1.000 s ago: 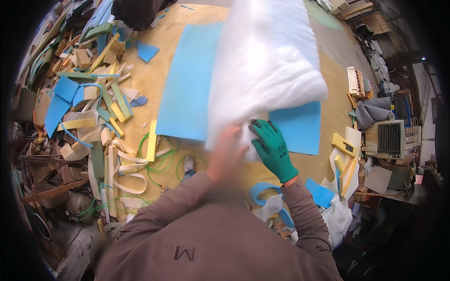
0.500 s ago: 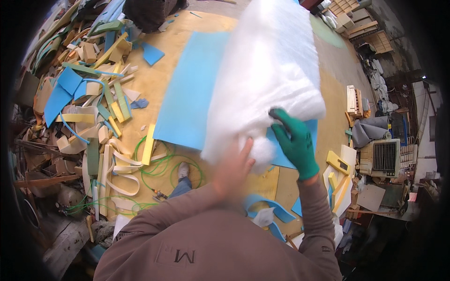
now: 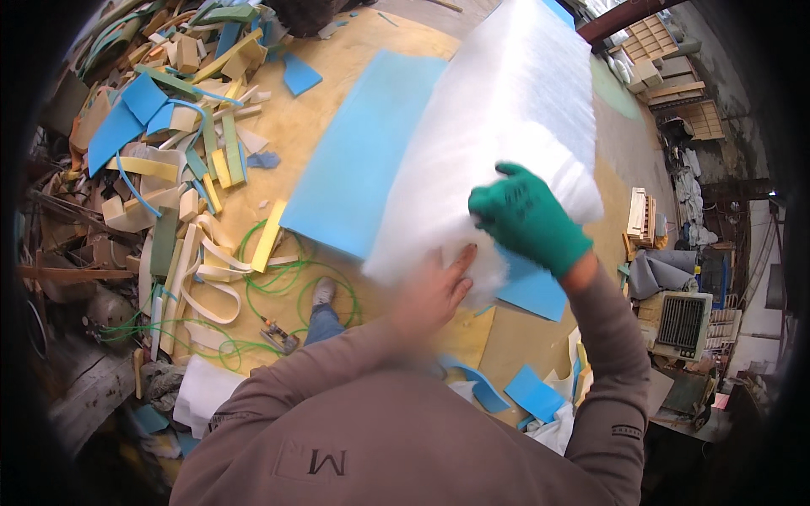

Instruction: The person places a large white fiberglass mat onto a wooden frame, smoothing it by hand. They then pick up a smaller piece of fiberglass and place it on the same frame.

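Note:
A long sheet of fluffy white wadding [image 3: 489,110] lies over a blue foam sheet [image 3: 359,143], whose left side and near right corner stick out from under it. My bare left hand [image 3: 432,295] rests on the near end of the wadding with its fingers stretched out; the palm is blurred. Above the wadding, up and to the right of the left hand, is my right hand [image 3: 531,219] in a green knitted glove. Its fingers are curled closed and the thumb side faces up. Whatever is inside the curl, if anything, is hidden; a dark spot shows at the fingertips.
Foam offcuts [image 3: 169,143] in blue, yellow, green and cream pile up on the left. A green hose [image 3: 295,274] loops over the floor by my shoe [image 3: 324,291]. Blue scraps [image 3: 536,392] lie near my right elbow. At right stands a beige vented appliance [image 3: 682,325].
My right hand has turned and curled its fingers, moving slightly up and left over the wadding. The left hand stays on the near end. The whole view has shifted a little.

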